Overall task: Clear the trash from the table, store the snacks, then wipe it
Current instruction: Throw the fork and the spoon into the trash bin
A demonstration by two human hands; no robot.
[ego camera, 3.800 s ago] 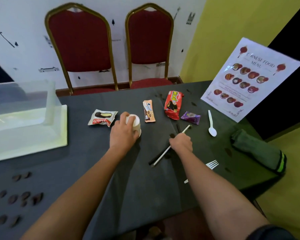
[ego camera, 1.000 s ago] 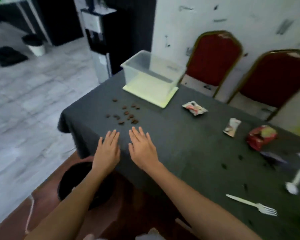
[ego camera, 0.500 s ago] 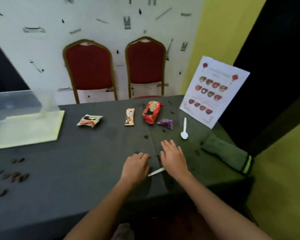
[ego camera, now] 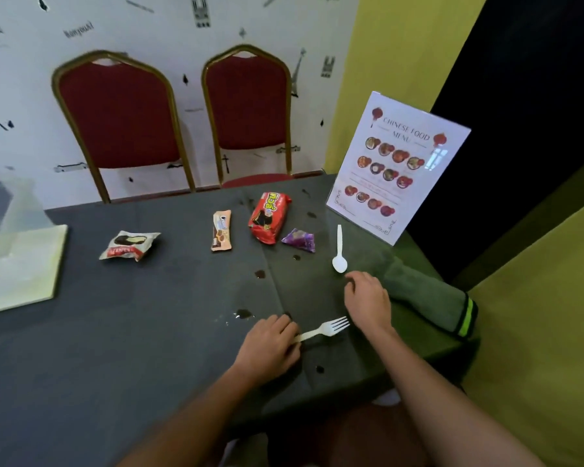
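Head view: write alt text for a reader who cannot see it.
A person's left hand grips the handle of a white plastic fork on a dark table while the right hand reaches toward a white spoon. Four snack packets lie farther back, a folded green cloth at right.

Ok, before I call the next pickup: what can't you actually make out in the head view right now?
- Fork handle: covered by the left hand, so the grip is unclear.
- Right hand fingertips near the spoon: curled under; contact cannot be told.
- Clear container: cut off by the left edge; contents unseen.
- Purple wrapper: print too small to read.
- Green cloth: far end drops over the table edge.
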